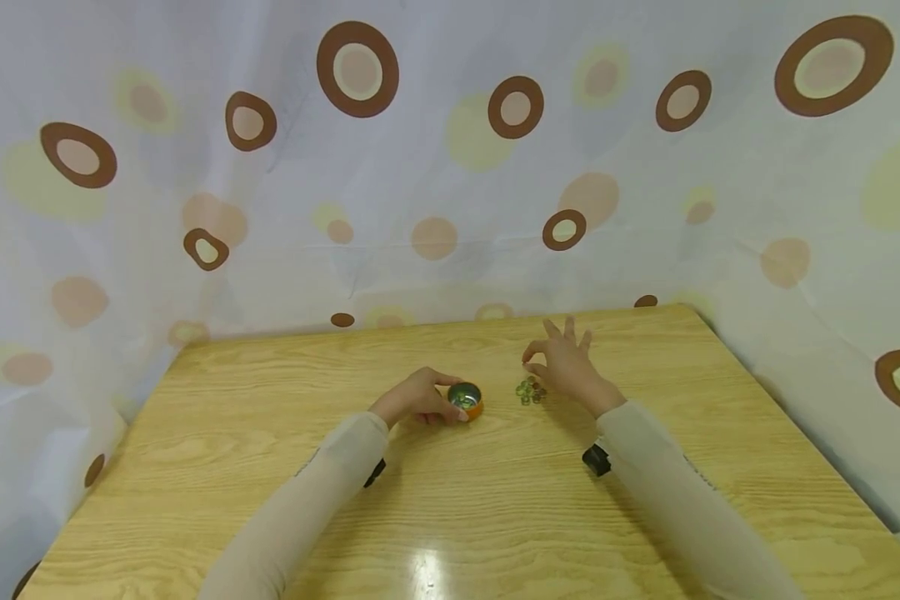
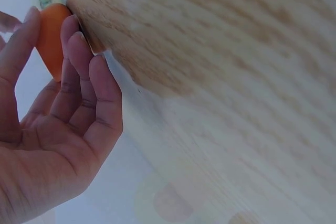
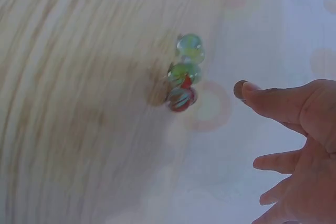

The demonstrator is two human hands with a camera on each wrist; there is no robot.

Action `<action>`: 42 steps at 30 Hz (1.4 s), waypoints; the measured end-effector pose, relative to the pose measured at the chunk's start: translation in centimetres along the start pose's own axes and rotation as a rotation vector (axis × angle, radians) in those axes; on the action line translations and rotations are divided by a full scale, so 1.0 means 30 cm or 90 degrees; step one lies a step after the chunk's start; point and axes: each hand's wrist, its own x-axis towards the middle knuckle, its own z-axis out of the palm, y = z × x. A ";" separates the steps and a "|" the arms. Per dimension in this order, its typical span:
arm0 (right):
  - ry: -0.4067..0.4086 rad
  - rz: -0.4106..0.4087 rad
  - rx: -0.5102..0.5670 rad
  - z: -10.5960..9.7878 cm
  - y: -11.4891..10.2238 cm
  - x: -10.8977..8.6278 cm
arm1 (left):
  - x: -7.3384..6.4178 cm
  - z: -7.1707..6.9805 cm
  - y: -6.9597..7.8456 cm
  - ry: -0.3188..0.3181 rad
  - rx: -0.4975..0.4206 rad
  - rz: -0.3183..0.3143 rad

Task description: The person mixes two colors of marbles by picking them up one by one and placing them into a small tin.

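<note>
My left hand (image 1: 423, 395) grips a small orange bowl (image 1: 476, 412) by its side, thumb and fingers on opposite edges. The bowl has a shiny metal inside, and a few greenish marbles (image 1: 462, 401) lie in it. In the left wrist view the orange outer wall (image 2: 51, 38) shows between the fingers. My right hand (image 1: 567, 367) is just above a loose cluster of glass marbles (image 1: 528, 391) on the table. Its thumb and index finger pinch a small dark round marble (image 3: 240, 89), partly hidden by the thumb; the other fingers are spread.
A light wooden table (image 1: 450, 508) lies under both hands. Behind it and along its sides hangs a pale sheet (image 1: 420, 183) with brown and yellow spots. In the right wrist view, several clear marbles (image 3: 184, 73) with coloured swirls sit close together.
</note>
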 end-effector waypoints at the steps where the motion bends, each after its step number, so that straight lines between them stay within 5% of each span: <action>1: 0.003 -0.004 0.005 0.000 -0.007 0.001 | 0.000 0.000 0.001 0.000 0.000 -0.001; 18: 0.030 -0.075 0.011 0.027 -0.162 0.009 | 0.008 0.000 -0.005 -0.007 0.003 0.000; 42: -0.020 -0.137 -0.003 0.081 -0.227 0.003 | 0.010 -0.002 -0.005 -0.004 0.011 -0.006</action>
